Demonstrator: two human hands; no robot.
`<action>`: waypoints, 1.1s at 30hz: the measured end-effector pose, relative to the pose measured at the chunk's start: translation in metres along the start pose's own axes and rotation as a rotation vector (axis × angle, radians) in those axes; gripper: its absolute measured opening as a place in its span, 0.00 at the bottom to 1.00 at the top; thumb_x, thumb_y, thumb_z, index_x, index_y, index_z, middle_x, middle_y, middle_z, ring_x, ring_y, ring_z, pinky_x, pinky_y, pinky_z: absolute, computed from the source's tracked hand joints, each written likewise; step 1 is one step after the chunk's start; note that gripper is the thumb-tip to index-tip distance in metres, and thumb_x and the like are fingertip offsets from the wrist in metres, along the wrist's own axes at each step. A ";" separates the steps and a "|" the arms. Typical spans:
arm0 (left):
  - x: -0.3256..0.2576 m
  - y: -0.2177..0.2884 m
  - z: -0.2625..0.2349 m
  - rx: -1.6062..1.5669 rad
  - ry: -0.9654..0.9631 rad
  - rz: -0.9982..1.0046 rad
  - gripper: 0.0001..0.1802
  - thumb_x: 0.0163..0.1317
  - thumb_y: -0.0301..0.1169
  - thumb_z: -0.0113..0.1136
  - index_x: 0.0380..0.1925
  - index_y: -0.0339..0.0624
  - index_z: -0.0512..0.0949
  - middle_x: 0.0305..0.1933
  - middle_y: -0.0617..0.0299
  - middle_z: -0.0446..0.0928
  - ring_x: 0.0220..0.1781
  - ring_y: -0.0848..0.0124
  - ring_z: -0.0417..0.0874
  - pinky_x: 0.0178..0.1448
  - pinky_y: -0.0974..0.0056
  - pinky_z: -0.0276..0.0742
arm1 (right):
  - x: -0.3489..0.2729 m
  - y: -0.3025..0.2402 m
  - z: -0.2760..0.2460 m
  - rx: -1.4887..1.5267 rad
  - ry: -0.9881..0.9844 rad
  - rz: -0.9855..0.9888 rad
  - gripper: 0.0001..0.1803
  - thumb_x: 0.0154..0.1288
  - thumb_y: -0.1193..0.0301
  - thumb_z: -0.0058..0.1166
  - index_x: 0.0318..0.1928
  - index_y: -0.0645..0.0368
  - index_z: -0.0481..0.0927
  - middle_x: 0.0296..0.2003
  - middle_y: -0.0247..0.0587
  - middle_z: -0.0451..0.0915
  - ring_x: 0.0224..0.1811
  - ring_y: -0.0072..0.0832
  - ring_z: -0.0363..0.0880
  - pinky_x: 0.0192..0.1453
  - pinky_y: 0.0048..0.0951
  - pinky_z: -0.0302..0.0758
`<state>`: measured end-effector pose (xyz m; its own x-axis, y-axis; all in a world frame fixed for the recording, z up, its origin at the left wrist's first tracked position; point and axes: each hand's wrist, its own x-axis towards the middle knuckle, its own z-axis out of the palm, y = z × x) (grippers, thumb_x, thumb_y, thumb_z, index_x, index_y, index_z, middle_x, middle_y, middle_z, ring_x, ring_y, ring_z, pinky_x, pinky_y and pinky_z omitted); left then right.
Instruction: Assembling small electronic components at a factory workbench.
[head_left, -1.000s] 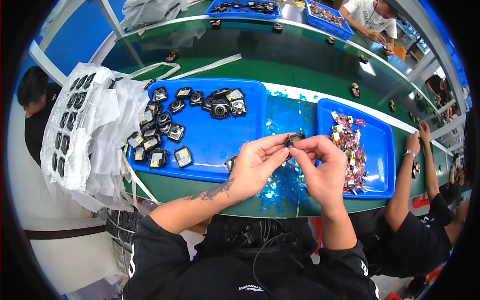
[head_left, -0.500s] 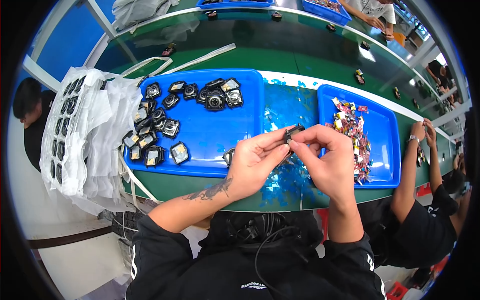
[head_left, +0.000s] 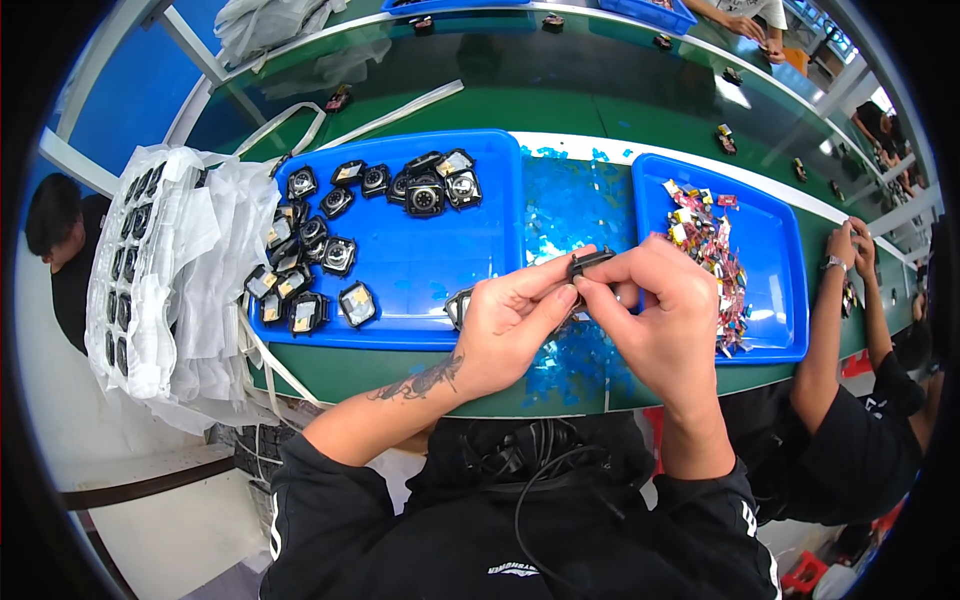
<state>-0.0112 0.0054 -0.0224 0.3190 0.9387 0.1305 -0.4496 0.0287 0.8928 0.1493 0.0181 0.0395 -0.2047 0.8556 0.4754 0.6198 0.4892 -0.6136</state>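
A small dark smartwatch case is held edge-on above the strip of bench between two blue trays. My left hand grips its left side between thumb and fingers. At its right, the thumb and bent fingers of my right hand pinch it; what the fingertips touch is mostly hidden. Left of my hands, the larger blue tray carries several black watch cases, some with parts showing inside. The smaller blue tray on the right contains a heap of small pink, yellow and silver parts.
Blue film scraps litter the bench. At the left lean stacked white trays with foam sheets. Beyond the white rail, a green belt carries spaced-out watch parts. A co-worker's hands are at the right; another works at the far right.
My right hand has shifted slightly right and its fingers have bent differently at the watch case. The left hand keeps its hold. Parts on the belt sit slightly lower at the right.
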 end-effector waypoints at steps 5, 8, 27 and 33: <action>-0.003 0.013 -0.001 0.115 -0.073 -0.029 0.22 0.72 0.22 0.48 0.65 0.29 0.66 0.59 0.56 0.76 0.56 0.77 0.76 0.59 0.70 0.75 | -0.001 0.006 -0.005 0.114 0.055 -0.008 0.14 0.44 0.79 0.69 0.26 0.61 0.73 0.25 0.37 0.72 0.26 0.26 0.71 0.30 0.27 0.68; -0.006 0.018 -0.002 0.180 -0.119 -0.061 0.22 0.72 0.22 0.48 0.64 0.29 0.67 0.58 0.56 0.77 0.55 0.77 0.76 0.59 0.70 0.75 | -0.003 0.012 0.002 0.338 0.049 0.052 0.22 0.42 0.79 0.70 0.29 0.59 0.65 0.30 0.35 0.70 0.29 0.21 0.67 0.34 0.24 0.68; 0.005 0.015 -0.005 0.629 0.036 0.335 0.16 0.63 0.16 0.54 0.50 0.34 0.80 0.52 0.50 0.78 0.51 0.63 0.83 0.54 0.63 0.81 | -0.030 0.010 0.017 0.649 0.133 0.221 0.09 0.61 0.84 0.58 0.42 0.67 0.79 0.35 0.39 0.80 0.33 0.21 0.81 0.37 0.23 0.82; 0.004 0.010 -0.001 0.967 0.102 0.604 0.19 0.51 0.16 0.67 0.46 0.37 0.83 0.49 0.51 0.81 0.47 0.60 0.85 0.46 0.63 0.84 | -0.033 0.011 0.006 1.017 -0.011 0.455 0.06 0.64 0.83 0.57 0.42 0.69 0.78 0.35 0.42 0.82 0.35 0.22 0.83 0.40 0.21 0.82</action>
<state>-0.0147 0.0101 -0.0136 0.1796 0.7342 0.6547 0.3376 -0.6712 0.6600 0.1585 -0.0036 0.0137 -0.1263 0.9893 0.0726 -0.2694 0.0362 -0.9623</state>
